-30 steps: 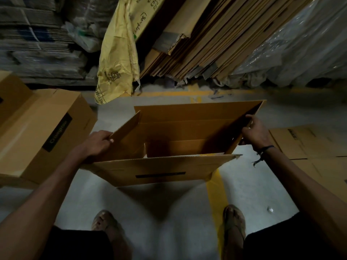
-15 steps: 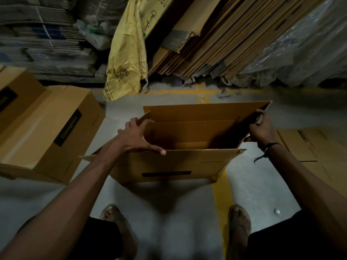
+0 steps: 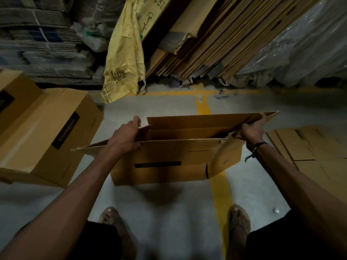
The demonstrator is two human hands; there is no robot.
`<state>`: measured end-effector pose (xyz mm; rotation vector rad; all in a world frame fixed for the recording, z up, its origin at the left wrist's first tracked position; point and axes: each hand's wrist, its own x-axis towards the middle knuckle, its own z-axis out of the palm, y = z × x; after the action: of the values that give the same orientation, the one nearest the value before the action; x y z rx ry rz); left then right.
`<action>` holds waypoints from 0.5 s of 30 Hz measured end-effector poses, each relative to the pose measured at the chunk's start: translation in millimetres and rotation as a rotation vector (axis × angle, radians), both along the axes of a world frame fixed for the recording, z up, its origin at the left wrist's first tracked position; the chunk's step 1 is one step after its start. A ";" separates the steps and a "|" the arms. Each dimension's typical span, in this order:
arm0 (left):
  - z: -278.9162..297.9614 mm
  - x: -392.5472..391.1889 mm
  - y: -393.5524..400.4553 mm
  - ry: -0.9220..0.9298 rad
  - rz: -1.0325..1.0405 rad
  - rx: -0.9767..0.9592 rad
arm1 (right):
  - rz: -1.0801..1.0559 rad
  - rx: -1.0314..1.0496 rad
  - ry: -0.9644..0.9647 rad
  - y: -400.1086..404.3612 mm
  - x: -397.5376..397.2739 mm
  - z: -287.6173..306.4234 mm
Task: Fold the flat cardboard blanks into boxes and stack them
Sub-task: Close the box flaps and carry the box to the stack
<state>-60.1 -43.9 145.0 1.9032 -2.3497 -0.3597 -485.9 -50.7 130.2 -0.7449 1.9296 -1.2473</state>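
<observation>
A brown cardboard box (image 3: 169, 162), half opened, hangs above the floor in front of me with its top flaps up. My left hand (image 3: 124, 136) lies over its left end, thumb on the near flap and fingers reaching past the short side flap. My right hand (image 3: 250, 130) grips the right end, fingers curled round the far flap's corner. A black label strip runs across the near wall. Folded boxes (image 3: 47, 132) lie stacked at the left. Flat blanks (image 3: 309, 147) lie on the floor at the right.
Tall cardboard sheets (image 3: 216, 38) lean against the back, with a yellow sack (image 3: 124, 59) hanging over them. Bundled flat cartons (image 3: 37, 40) fill the back left and plastic-wrapped goods (image 3: 304, 47) the back right. Yellow floor lines (image 3: 219, 190) run under the box. My sandalled feet stand below.
The box has been lifted and flattened somewhat, its opening narrower. My left hand moved from the left side flap onto the near flap's left end. My right hand kept its grip on the right end.
</observation>
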 end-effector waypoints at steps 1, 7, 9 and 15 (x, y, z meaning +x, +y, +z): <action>-2.7 0.3 -0.1 -0.001 0.007 -0.008 | -0.030 0.014 -0.023 -0.3 2.9 -0.4; -12.7 -0.5 2.2 -0.141 0.008 -0.026 | -0.111 0.076 -0.331 -2.8 14.5 -3.0; -14.6 -2.2 4.3 -0.133 0.008 -0.063 | -0.034 0.127 -0.403 1.1 24.5 -3.2; -15.0 -3.1 8.6 -0.116 0.010 -0.130 | 0.111 0.315 -0.729 24.2 77.0 -1.2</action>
<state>-63.2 -35.2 130.0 1.9234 -2.3679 -0.0948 -409.0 -26.5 129.0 -0.1816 1.4015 -0.9338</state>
